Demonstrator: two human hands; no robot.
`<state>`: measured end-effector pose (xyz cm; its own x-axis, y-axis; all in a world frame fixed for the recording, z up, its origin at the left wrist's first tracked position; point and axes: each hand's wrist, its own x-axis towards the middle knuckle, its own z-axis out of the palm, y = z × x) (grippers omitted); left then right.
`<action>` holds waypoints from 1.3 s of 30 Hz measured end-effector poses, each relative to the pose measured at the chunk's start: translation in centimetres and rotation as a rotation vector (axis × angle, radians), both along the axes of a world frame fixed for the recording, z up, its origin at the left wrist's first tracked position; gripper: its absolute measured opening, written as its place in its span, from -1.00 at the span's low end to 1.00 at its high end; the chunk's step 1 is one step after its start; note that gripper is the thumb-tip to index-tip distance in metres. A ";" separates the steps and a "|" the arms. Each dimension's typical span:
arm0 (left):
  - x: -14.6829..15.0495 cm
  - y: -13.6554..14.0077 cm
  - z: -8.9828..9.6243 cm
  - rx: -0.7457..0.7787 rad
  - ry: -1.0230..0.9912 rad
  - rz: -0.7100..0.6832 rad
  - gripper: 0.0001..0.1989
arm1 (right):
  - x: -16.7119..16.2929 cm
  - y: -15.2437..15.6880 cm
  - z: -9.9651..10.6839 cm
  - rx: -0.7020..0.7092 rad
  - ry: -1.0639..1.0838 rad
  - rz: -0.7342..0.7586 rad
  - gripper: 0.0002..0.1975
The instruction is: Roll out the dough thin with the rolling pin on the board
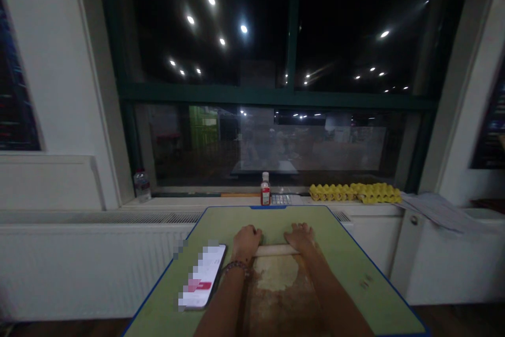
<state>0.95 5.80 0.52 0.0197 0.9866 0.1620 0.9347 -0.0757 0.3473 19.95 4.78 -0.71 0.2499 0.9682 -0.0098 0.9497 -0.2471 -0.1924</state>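
A pale rolling pin point(277, 249) lies crosswise over a brown wooden board point(280, 313). Under and just in front of it, a thin, uneven sheet of dough point(275, 273) is spread on the board. My left hand point(246, 242) is curled over the pin's left end, a beaded bracelet on that wrist. At the other end my right hand point(300, 236) rests with its palm on the pin, its fingers spread forward past it. Both palms hide the pin's ends.
The board lies on a green table point(347, 268) with a blue edge. A phone point(205, 276) with a lit screen lies left of my left arm. On the windowsill behind stand a small bottle point(265, 190), yellow egg cartons point(355, 193) and a clear bottle point(142, 186). Papers point(437, 211) lie at right.
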 end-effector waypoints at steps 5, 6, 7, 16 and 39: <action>0.0 -0.5 0.0 0.013 0.003 0.001 -0.62 | 0.0 -0.5 0.1 -0.001 -0.005 0.012 -0.42; 0.0 -0.5 0.0 0.016 0.003 0.004 -0.62 | 0.0 -0.6 0.1 -0.001 -0.006 0.013 -0.42; 0.0 -0.6 0.0 0.018 0.002 0.005 -0.61 | 0.0 -0.6 0.1 0.000 -0.007 0.012 -0.43; 0.1 -0.7 0.3 0.014 -0.007 0.009 -0.62 | -0.1 -0.5 0.1 0.026 0.006 -0.013 -0.47; 0.1 1.8 0.1 -0.011 0.024 0.003 -0.66 | 0.1 1.0 0.8 0.217 0.084 -0.083 -0.60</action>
